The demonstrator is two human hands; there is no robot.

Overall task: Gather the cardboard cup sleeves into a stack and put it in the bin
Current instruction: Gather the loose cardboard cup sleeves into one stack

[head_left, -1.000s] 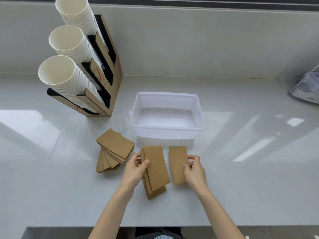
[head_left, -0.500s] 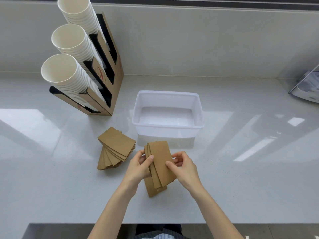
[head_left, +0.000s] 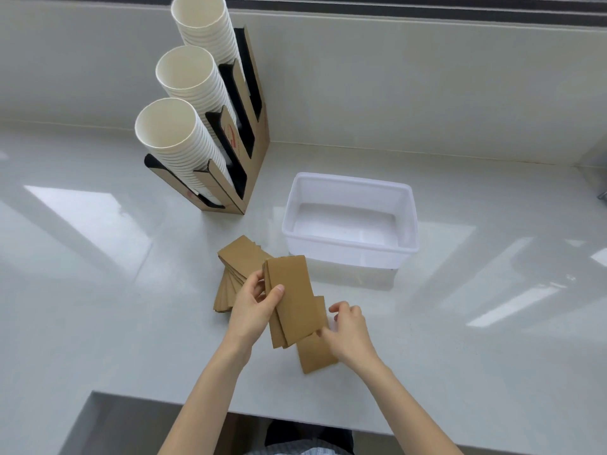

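Held sleeves [head_left: 292, 297] apparently point toward bin [head_left: 349, 247].

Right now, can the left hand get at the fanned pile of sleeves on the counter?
Probably not freely: the left hand is right over the fanned pile, but it is holding a bundle of sleeves, so it would have to put those down or add to them.

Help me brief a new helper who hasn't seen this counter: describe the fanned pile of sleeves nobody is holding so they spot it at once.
Start at the white plastic bin on the counter. Just off its near-left corner lies the fanned pile of sleeves, partly behind the left hand. Unlike the bundle that hand grips, or the sleeve at the right hand, it lies untouched, splayed.
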